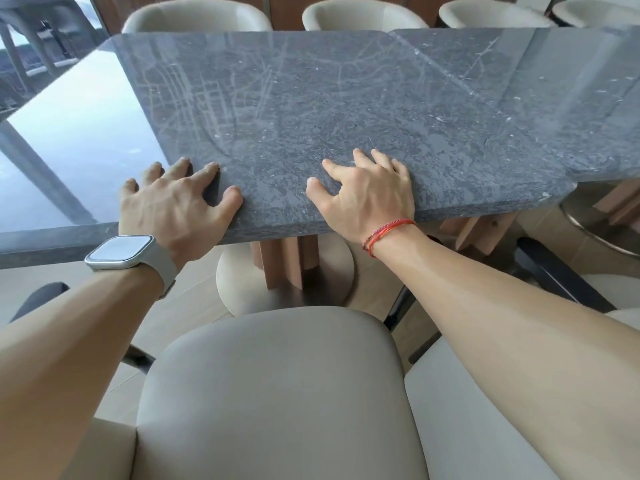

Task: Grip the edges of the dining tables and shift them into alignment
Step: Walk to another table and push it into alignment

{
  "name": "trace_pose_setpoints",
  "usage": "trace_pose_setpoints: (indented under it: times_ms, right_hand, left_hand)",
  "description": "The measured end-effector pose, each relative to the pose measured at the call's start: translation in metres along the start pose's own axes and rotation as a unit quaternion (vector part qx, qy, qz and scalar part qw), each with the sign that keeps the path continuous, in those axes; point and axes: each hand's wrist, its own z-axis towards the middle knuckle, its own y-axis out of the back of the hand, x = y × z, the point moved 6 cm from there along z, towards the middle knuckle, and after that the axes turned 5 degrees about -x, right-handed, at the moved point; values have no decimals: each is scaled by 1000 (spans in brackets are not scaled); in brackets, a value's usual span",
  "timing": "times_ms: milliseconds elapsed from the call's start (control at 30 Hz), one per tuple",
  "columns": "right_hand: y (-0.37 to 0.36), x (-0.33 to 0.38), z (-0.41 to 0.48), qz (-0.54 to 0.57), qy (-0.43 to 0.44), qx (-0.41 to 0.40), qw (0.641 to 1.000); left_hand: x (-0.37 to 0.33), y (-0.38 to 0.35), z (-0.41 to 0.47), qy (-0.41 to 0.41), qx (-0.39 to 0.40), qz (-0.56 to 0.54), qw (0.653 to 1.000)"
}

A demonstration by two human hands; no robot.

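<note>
The middle dining table has a dark grey marble top with cut corners and sits on a ribbed wooden pedestal. My left hand, with a watch on its wrist, lies flat with spread fingers on the table's near left corner, at the seam with the glossy left table. My right hand, with a red string bracelet, presses flat on the top just behind the near edge. Neither thumb is hooked under the edge. The right table touches the middle one, whose near right corner juts closer to me.
A beige padded chair stands right below me, between me and the table, with another on its right. Beige chairs line the far side. The round pedestal base rests on the wooden floor. A dark chair leg is at right.
</note>
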Motion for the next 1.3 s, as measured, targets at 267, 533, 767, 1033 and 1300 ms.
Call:
trace_pose_setpoints:
  times_ms: [267, 533, 767, 1033, 1300]
  right_hand:
    - [-2, 0, -4, 1, -18, -8, 1000]
    - [1, 0, -5, 20, -5, -48, 999]
    - [0, 0, -5, 15, 9, -64, 998]
    - [-1, -2, -7, 16, 8, -91, 996]
    - [4, 0, -10, 21, 12, 26, 999]
  left_hand:
    - [-1, 2, -3, -8, -15, -16, 1000]
    - [-1, 1, -2, -5, -22, -11, 1000]
    - [0, -1, -2, -10, -41, -19, 999]
    - [-1, 0, -4, -7, -33, -10, 999]
    - [0, -4, -6, -11, 14, -5, 1000]
